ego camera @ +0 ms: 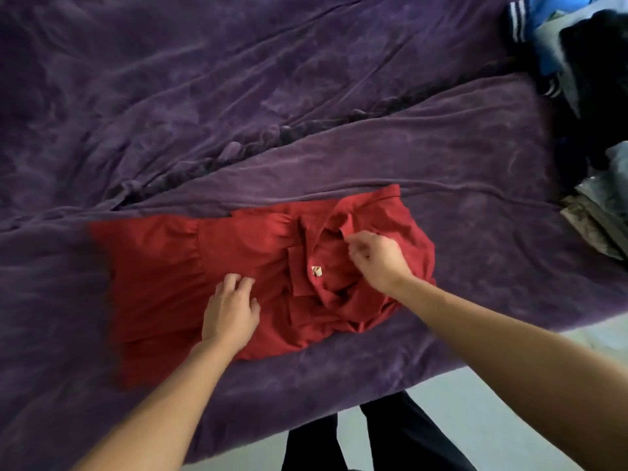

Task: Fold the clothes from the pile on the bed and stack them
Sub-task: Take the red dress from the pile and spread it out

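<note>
Red shirt (pixel 163 283): spread on the bed (pixel 238 79), near its front edge. My left grip (pixel 231 311), fingers apart, rests flat on it; my right grip (pixel 377 256) pinches its collar (pixel 336 217). Clothes pile (pixel 577 62): far right.

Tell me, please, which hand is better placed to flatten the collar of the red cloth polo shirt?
The right hand, probably: it pinches the crumpled red collar of the red cloth polo shirt. The left hand lies open on the shirt's body, away from the collar.
</note>
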Demonstrator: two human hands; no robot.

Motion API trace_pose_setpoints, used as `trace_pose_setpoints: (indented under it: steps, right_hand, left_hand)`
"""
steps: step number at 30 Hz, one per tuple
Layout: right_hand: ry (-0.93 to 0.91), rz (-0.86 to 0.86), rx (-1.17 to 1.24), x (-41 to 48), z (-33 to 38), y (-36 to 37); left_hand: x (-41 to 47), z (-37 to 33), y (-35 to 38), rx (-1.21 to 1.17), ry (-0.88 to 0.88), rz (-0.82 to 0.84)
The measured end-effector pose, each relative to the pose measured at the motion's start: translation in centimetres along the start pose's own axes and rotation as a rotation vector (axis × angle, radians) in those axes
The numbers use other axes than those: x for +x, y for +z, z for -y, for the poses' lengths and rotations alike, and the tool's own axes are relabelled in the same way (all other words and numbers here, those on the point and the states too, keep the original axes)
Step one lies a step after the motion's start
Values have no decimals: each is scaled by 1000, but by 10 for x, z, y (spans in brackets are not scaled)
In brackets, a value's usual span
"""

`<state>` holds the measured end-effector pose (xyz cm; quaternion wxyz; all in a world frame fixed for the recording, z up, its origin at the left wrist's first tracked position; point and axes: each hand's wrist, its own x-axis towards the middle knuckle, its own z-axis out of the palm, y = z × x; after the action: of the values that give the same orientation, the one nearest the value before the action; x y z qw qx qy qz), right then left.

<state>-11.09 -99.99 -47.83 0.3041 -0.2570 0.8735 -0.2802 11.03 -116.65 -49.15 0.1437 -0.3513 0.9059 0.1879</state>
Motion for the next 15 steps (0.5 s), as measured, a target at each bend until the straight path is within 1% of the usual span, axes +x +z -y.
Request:
trace_pose_setpoints:
  steps: [1,2,3,5,7,9,12,14,15]
  right_hand:
    - [-45,-136,-77,-1,-15,-15]
    - [-63,-234,-151,-1,-31,-29]
    - [-47,-280,-210,0,-47,-42]
    - [64,-266,-300,8,-75,-55]
    - [156,-195,-340,20,-98,-51]
    - [210,-125,-299,31,-114,-36]
    - [323,-70,-121,42,-133,-8]
    - [349,-123,-60,47,-140,0]
    - [361,-159,-1,50,-142,0]
  left_hand:
    - [7,-15,2,-10,50,-31]
    - [15,-32,5,-18,105,-68]
    - [23,-50,8,-22,163,-106]
    - [40,-91,16,-24,283,-159]
    - [59,-123,29,41,386,-165]
    - [77,-136,46,158,387,-97]
    - [91,-111,77,295,269,101]
    - [93,-89,94,358,252,206]
    - [94,-84,99,378,261,229]
